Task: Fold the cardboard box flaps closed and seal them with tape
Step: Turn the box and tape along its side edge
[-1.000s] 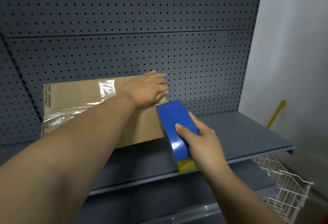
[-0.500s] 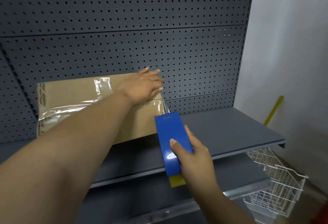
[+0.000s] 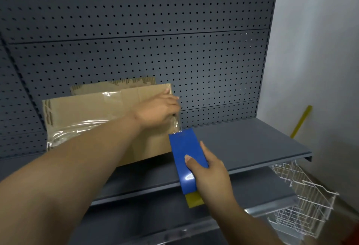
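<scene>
Cardboard box (image 3: 83,112) sits on the grey shelf (image 3: 242,143), toward its left part, far side close to the perforated back panel (image 3: 136,31). Whether box and panel touch cannot be told. Near face of box tilts up toward the camera. A second cardboard edge with corrugated tears shows above and behind the top edge; hard to say if it is a flap or another face.

Clear tape (image 3: 81,128) runs in a glossy, wrinkled band across the box from its left edge toward the right, and another shiny patch sits near the top. The left forearm hides the middle of the band.

Left hand (image 3: 158,109) lies on the box at its right edge, palm down, fingers together and curled over that edge. Fingertips are blurred; what they press on is unclear. A short strip of clear tape leads down from under this hand to the dispenser.

Right hand (image 3: 209,175) grips the blue tape dispenser (image 3: 186,157) just near and right of the box corner, thumb flat on its top face, other fingers wrapped underneath and hidden. A yellow piece sticks out at its near end. The roll is not visible.

Lower right: white wire basket (image 3: 303,202), cut off in part by the frame. A yellow strip (image 3: 301,121) leans on the pale wall at right.
</scene>
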